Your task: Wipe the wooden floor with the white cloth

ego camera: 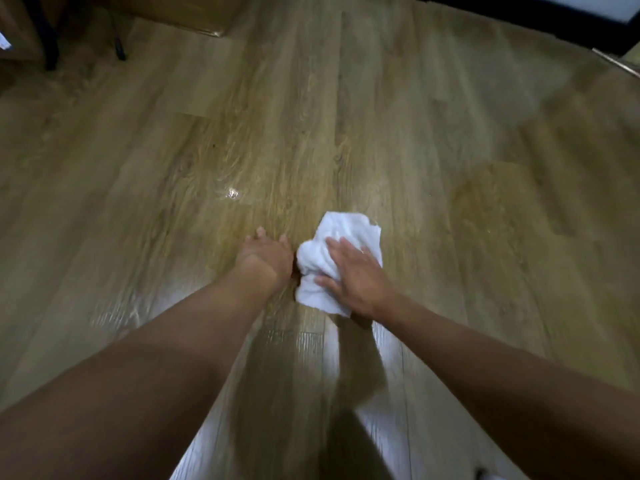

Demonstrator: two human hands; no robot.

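1. The white cloth (341, 258) is a soft, terry-like rag, crumpled into a thick, uneven wad with folds bunched at its left edge. It lies on the floor just right of the scene's middle
2. The wooden floor (433, 116) is long planks with streaky brown grain and a glossy sheen, with pale glare in the near part
3. The right hand (356, 278) lies flat on the cloth's near right part, its fingers (341, 245) straight and slightly apart, pressing down
4. The left hand (266, 254) is planted on bare floor just left of the cloth, fingers extended, holding nothing
5. Far left stand thin black legs (48, 39) beside a brown box (180, 12). A dark frame (519, 15) runs along the far right, well apart from the cloth
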